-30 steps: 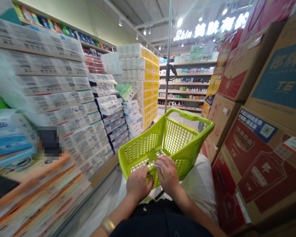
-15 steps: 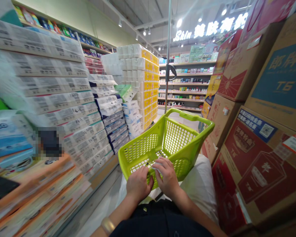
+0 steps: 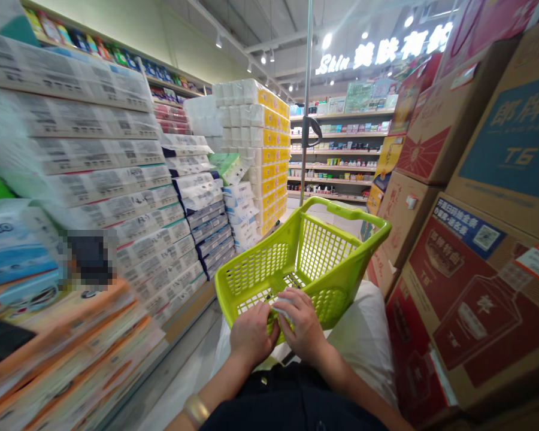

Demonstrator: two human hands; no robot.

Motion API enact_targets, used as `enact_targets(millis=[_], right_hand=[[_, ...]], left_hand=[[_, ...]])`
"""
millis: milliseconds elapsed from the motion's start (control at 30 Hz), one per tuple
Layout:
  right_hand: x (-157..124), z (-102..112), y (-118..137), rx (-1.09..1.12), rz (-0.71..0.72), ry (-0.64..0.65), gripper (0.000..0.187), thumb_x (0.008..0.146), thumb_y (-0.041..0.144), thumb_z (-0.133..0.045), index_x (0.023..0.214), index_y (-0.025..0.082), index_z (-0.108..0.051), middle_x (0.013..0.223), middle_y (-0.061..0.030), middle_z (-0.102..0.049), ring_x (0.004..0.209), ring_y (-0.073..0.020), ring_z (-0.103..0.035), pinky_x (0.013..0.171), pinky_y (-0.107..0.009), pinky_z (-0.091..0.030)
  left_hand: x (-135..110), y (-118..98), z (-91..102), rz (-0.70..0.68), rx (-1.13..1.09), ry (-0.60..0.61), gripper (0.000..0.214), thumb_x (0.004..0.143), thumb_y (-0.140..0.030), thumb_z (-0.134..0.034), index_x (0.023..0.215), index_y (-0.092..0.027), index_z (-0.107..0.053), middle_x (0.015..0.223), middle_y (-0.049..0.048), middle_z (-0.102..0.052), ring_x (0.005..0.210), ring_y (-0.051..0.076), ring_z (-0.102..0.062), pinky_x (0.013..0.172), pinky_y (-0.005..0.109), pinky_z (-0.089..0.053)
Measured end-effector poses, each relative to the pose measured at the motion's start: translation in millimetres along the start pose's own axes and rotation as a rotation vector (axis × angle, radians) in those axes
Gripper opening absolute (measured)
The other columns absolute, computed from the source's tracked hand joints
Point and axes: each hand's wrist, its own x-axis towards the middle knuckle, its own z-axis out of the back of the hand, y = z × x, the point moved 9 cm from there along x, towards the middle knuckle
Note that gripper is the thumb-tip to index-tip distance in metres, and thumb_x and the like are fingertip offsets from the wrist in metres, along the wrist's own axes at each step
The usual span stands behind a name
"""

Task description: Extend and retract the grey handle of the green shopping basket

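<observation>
A lime-green plastic shopping basket [image 3: 251, 269] stands in front of me in a shop aisle, and nothing shows inside it. My left hand [image 3: 250, 335] is closed over the basket's near rim. My right hand [image 3: 302, 326] rests beside it on the same rim, fingers curled around a small pale thing that I cannot make out. The two hands touch each other. A gold bracelet [image 3: 196, 409] sits on my left wrist.
Stacked packs of tissue and toilet paper [image 3: 117, 179] fill the left side. Tall piles of red and brown cartons [image 3: 471, 251] wall the right. A white sack [image 3: 363, 341] lies under the basket. A metal pole [image 3: 306, 102] and shelves [image 3: 336, 161] stand ahead.
My right hand has slid a little to the left along the rim, closer to my left hand. The basket and left hand have stayed put.
</observation>
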Motion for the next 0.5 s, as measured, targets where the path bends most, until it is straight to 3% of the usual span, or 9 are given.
enact_targets(millis=[100, 300, 500], right_hand=[[0, -2, 2, -0.006, 0.001, 0.008, 0.028, 0.083, 0.014, -0.055, 0.105, 0.026, -0.067, 0.112, -0.0055, -0.065, 0.117, -0.022, -0.052, 0.101, -0.041, -0.045], [-1, 13, -15, -0.094, -0.112, -0.111, 0.026, 0.085, 0.012, -0.051, 0.102, 0.024, -0.067, 0.111, -0.0071, -0.064, 0.117, -0.0235, -0.052, 0.102, -0.043, -0.043], [-1, 2, 1, -0.012, -0.003, 0.009, 0.029, 0.083, 0.014, -0.055, 0.107, 0.026, -0.066, 0.112, -0.0058, -0.064, 0.119, -0.0232, -0.051, 0.102, -0.042, -0.043]], left_hand=[[0, 1, -0.1, -0.007, -0.004, -0.012, 0.016, 0.088, -0.032, -0.047, 0.092, -0.02, -0.057, 0.088, 0.0057, -0.065, 0.085, 0.022, -0.062, 0.071, 0.031, -0.043], [0, 1, 1.3, 0.03, 0.009, -0.005, 0.01, 0.084, -0.028, -0.05, 0.087, -0.02, -0.056, 0.086, 0.0051, -0.065, 0.084, 0.022, -0.062, 0.071, 0.031, -0.043], [0, 1, -1.1, 0.011, 0.011, 0.008, 0.015, 0.087, -0.031, -0.047, 0.089, -0.02, -0.056, 0.088, 0.0062, -0.065, 0.084, 0.023, -0.062, 0.071, 0.033, -0.043]])
